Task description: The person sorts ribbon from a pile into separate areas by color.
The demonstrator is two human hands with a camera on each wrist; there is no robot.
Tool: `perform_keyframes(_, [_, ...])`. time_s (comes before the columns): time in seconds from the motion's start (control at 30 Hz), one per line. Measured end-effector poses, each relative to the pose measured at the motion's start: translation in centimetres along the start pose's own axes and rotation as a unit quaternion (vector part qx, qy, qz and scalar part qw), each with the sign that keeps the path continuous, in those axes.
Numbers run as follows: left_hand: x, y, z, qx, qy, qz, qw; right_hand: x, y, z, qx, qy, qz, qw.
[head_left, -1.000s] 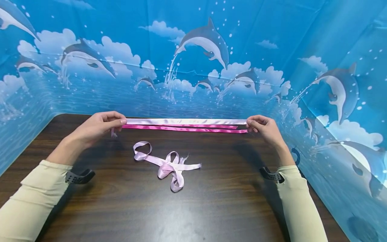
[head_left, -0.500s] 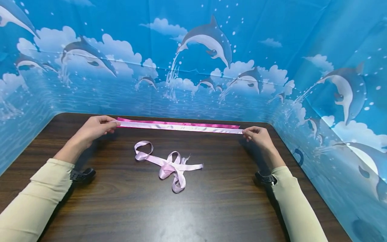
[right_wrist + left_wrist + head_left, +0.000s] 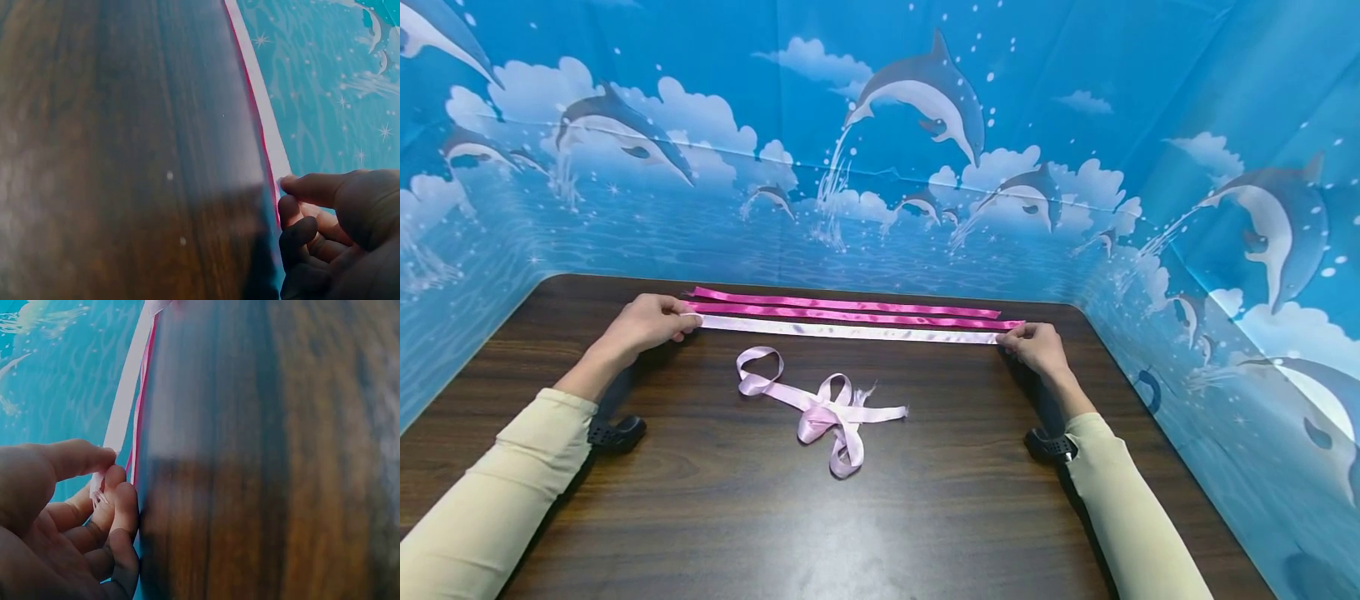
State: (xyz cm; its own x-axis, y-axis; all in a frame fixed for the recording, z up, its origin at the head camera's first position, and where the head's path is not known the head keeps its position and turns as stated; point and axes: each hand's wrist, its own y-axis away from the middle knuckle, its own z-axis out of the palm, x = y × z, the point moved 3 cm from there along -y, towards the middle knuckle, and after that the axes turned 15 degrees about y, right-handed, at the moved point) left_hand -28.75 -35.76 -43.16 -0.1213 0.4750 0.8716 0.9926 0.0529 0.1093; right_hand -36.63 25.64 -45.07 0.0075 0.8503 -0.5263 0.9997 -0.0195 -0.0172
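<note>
A pale pink satin ribbon (image 3: pixel 850 332) is stretched straight from side to side, close over the far part of the table. My left hand (image 3: pixel 653 323) pinches its left end between thumb and forefinger; frayed threads poke out below the fingers in the left wrist view. At the other end, my right hand (image 3: pixel 1033 343) pinches the ribbon between thumb and fingertips. Just beyond it lie two narrower hot pink ribbons, one (image 3: pixel 850 316) right behind the pale one and another (image 3: pixel 842 303) farther back, both roughly parallel to it.
A second pale pink ribbon (image 3: pixel 820 417), looped and tangled with frayed ends, lies mid-table nearer to me. The dark wood table (image 3: pixel 737 517) meets a blue dolphin-print cloth (image 3: pixel 700 233) along its back and sides. A black band sits at each wrist.
The stretched pale ribbon has come toward me and lower, from behind the hot pink ribbons, across them, to their near side. Both hands keep their pinch; the tangled ribbon stays put.
</note>
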Motion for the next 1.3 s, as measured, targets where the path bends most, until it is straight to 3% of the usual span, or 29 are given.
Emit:
perform_keyframes(0.33, [0.3, 0.2, 0.1, 0.006, -0.038, 0.003, 0.9993, -0.1, 0.0, 0.1, 0.004, 0.041, -0.012, 0.9991])
perform_keyframes(0.8, [1.1, 0.7, 0.6, -0.031, -0.073, 0.013, 0.9968, -0.6, 0.6, -0.6, -0.011, 0.097, -0.024, 0.9949])
perform_keyframes(1.07, [2.1, 1.6, -1.0, -0.022, -0.120, 0.011, 0.9925, -4.2, 2.7, -4.5, 0.001, 0.127, -0.040, 0.9911])
perform_keyframes(1.2, [3.2, 2.1, -1.6, -0.008, -0.139, 0.023, 0.9900, -6.9, 3.8, -5.4, -0.025, 0.123, -0.089, 0.9881])
perform_keyframes(1.3, [4.8, 2.5, -1.3, -0.007, -0.151, 0.038, 0.9878, -9.4, 5.0, -5.4, -0.055, 0.122, -0.145, 0.9804])
